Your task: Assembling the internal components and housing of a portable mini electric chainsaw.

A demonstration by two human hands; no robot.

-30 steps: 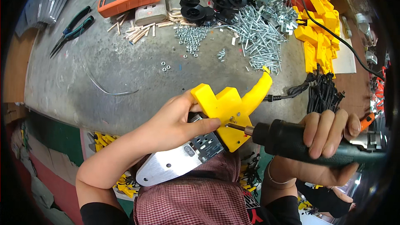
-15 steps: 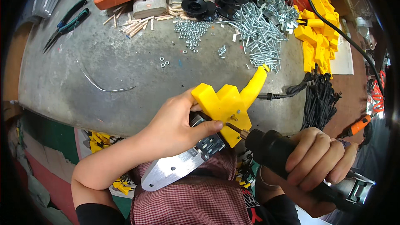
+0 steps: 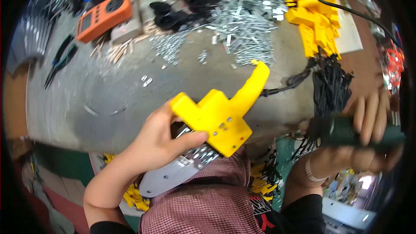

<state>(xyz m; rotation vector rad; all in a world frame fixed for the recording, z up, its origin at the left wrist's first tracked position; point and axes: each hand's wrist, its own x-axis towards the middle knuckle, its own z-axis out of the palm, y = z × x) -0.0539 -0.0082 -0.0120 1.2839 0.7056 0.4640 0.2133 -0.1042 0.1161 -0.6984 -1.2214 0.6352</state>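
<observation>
My left hand grips a yellow plastic tool housing over the front edge of the table, its thumb lying across the near side. A curved handle rises from the housing to the upper right, and several small screw holes or fasteners show on its face. Below my fingers, a flat silver metal plate with round holes sticks out over the checked apron. Off to the right, apart from the housing, my right hand is wrapped round a dark electric screwdriver. Motion blurs this hand, and the bit cannot be made out.
Piled screws, small nuts and black spools lie at the back. An orange meter and pliers are at left. Yellow housings and bundled black cords lie at right. A black cable crosses above them.
The screwdriver has come away from the yellow housing and swung right and up in my right hand. My left hand and the housing sit slightly farther left, and the view has shifted.
</observation>
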